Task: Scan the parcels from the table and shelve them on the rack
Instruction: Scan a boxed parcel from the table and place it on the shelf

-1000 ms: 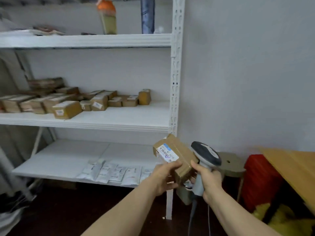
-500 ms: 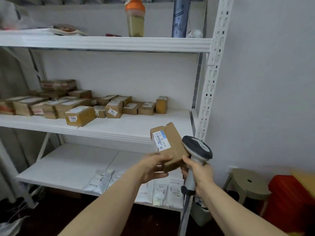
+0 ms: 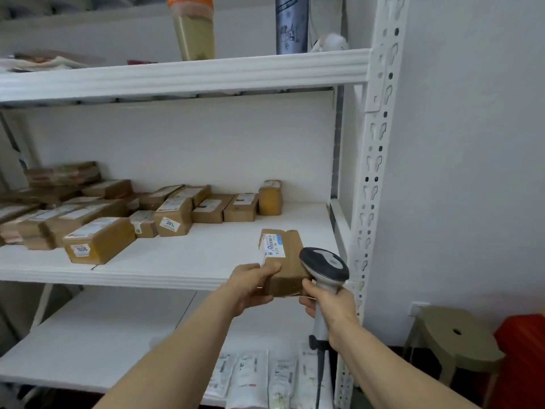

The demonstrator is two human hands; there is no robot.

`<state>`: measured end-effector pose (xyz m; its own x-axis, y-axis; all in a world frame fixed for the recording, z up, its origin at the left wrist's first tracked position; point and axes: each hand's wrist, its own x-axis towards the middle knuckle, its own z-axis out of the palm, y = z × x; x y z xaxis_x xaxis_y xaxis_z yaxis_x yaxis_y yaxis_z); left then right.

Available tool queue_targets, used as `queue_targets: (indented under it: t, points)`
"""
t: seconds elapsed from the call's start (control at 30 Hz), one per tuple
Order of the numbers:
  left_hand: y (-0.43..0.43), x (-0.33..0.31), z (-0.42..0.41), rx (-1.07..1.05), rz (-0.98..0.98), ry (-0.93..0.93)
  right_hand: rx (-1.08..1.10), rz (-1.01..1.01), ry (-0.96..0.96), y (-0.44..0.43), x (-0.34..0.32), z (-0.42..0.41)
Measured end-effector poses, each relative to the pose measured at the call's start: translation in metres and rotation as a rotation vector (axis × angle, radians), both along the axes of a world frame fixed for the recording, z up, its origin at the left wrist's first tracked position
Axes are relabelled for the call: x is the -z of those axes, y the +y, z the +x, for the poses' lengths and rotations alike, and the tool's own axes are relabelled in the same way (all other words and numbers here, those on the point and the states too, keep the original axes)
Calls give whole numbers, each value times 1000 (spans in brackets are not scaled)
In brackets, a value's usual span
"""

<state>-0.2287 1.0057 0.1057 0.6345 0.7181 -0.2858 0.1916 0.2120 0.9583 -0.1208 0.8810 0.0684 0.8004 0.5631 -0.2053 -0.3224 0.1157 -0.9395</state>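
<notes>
Parcel (image 3: 287,262) is at the front edge of the middle shelf (image 3: 177,261) of the white rack (image 3: 374,172), near its right post, and you cannot tell whether it touches the board. Around you is a pale wall, with an olive stool (image 3: 454,343) and a red container (image 3: 522,349) low on the right. Brown boxes (image 3: 97,237) crowd the left and back of that middle shelf, white mailers (image 3: 250,376) lie on the lower shelf, and an orange-capped bottle (image 3: 194,28) stands up top.

Its long axis runs away from you, towards the back of the rack, with the near end in your grip. It's a small brown cardboard box, a bit creased, with a white label (image 3: 274,246) with a blue strip on the far half of its top face.

Your left hand (image 3: 250,286) grips the near end, thumb on top. Your right hand (image 3: 327,305) is wrapped round the handle of the scanner (image 3: 324,265), whose dark head sits just beside the parcel's right edge.
</notes>
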Motion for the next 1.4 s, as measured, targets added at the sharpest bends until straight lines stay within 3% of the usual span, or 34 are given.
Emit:
queue_targets:
  t: [0.43, 0.73, 0.77, 0.87, 0.97, 1.03, 1.1, 1.2, 1.4]
  points:
    - [168, 7, 127, 233, -93, 25, 191, -55, 46, 149, -8, 85]
    - [219, 19, 201, 300, -80, 15, 252, -111, 72, 191, -16, 124]
    - [223, 20, 208, 306, -18, 32, 245, -120, 75, 194, -17, 127]
    - [235, 21, 226, 335, 403, 245, 218, -132, 74, 203, -22, 134]
    - [240, 18, 232, 479, 609, 399, 213, -129, 70, 212, -27, 140]
    - [246, 23, 235, 571, 1016, 535, 228, -138, 70, 215, -29, 143]
    - [252, 29, 235, 636, 1361, 459, 240, -133, 71, 216, -31, 145]
    - [256, 30, 241, 762, 1537, 387, 250, -125, 80, 217, -34, 146]
    - [252, 25, 262, 878, 1705, 534, 266, -141, 65, 218, -39, 151]
